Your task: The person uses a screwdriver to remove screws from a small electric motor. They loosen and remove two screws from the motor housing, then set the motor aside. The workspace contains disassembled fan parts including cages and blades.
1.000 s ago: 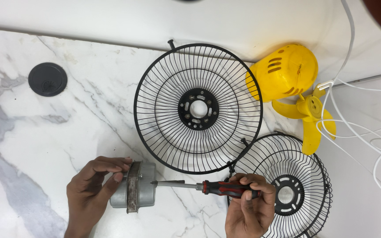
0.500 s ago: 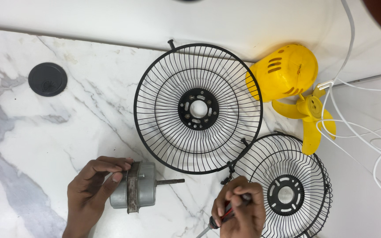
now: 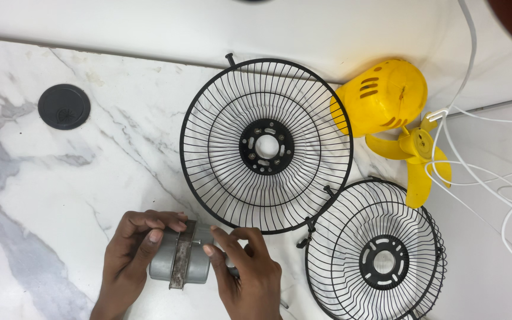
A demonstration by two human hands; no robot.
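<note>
Both hands [image 3: 185, 264] on grey motor [image 3: 180, 261]

no pkgs, labels, signs, screens visible

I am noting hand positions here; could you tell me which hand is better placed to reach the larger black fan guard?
Probably the right hand. It lies on the grey motor's side nearest the larger guard, whose rim sits just above its fingers. The left hand grips the motor's far side.
</note>
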